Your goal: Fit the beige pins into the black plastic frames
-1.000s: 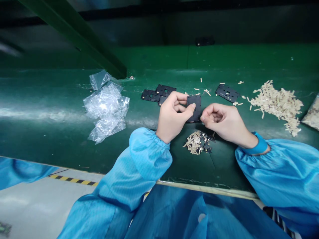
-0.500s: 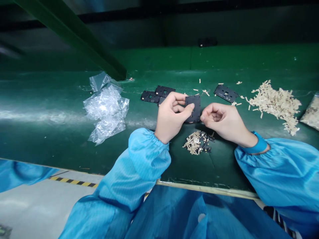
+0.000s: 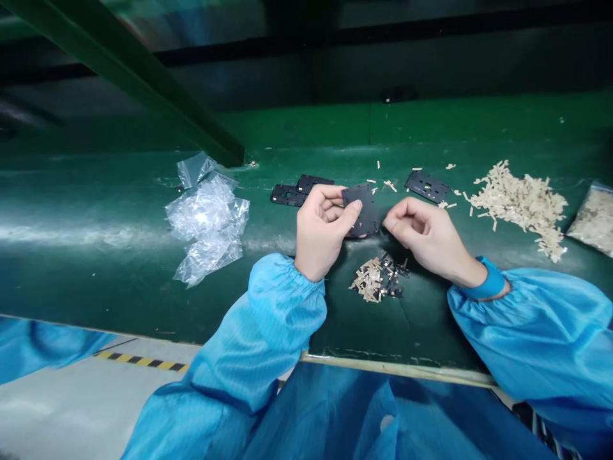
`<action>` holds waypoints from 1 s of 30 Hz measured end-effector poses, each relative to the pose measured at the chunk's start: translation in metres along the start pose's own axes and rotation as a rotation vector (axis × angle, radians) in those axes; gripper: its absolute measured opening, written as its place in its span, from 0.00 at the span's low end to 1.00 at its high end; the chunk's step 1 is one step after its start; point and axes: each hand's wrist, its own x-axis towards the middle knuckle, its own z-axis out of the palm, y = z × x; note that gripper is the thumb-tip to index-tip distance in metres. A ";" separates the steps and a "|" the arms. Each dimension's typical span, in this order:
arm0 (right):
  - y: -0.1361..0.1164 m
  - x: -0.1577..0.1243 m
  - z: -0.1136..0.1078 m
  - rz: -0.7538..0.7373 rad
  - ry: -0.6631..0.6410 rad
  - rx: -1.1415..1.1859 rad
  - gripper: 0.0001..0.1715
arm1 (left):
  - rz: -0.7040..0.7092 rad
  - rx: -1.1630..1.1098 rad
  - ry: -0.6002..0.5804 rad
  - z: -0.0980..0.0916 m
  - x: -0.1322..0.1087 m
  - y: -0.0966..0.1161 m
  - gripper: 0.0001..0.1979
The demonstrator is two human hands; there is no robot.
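My left hand (image 3: 322, 230) grips a black perforated plate (image 3: 364, 206) between thumb and fingers. My right hand (image 3: 424, 233) hovers just to the right of that plate, its fingers loosely curled and nothing visible in them. Below the hands lies a small heap of beige strips mixed with black bits (image 3: 376, 280). Two more black plates (image 3: 288, 195) overlap just beyond my left hand, and another black plate (image 3: 427, 186) lies beyond my right hand.
A large pile of beige strips (image 3: 520, 207) lies at the right, beside a filled plastic bag (image 3: 596, 220). Crumpled clear plastic bags (image 3: 208, 220) lie at the left on the green bench (image 3: 119, 300). A green beam (image 3: 129, 76) crosses above.
The black plate has turned slightly in my left hand, and my left hand has shifted a little to the left. The whole view has tilted slightly upward.
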 end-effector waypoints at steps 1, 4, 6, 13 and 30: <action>-0.001 0.000 0.000 -0.012 -0.006 0.004 0.11 | 0.003 -0.002 0.007 0.000 0.000 0.000 0.16; 0.000 0.000 0.000 -0.038 -0.045 0.005 0.11 | -0.006 0.002 -0.001 0.001 -0.001 -0.001 0.17; 0.002 -0.001 0.000 -0.035 -0.059 -0.019 0.12 | -0.009 0.005 -0.005 0.003 -0.002 -0.001 0.17; 0.010 -0.003 0.003 -0.126 -0.052 -0.123 0.17 | -0.007 -0.044 0.021 0.006 -0.005 -0.005 0.16; 0.000 0.003 -0.007 -0.010 -0.120 0.212 0.13 | -0.043 -0.004 -0.020 0.002 -0.006 -0.007 0.17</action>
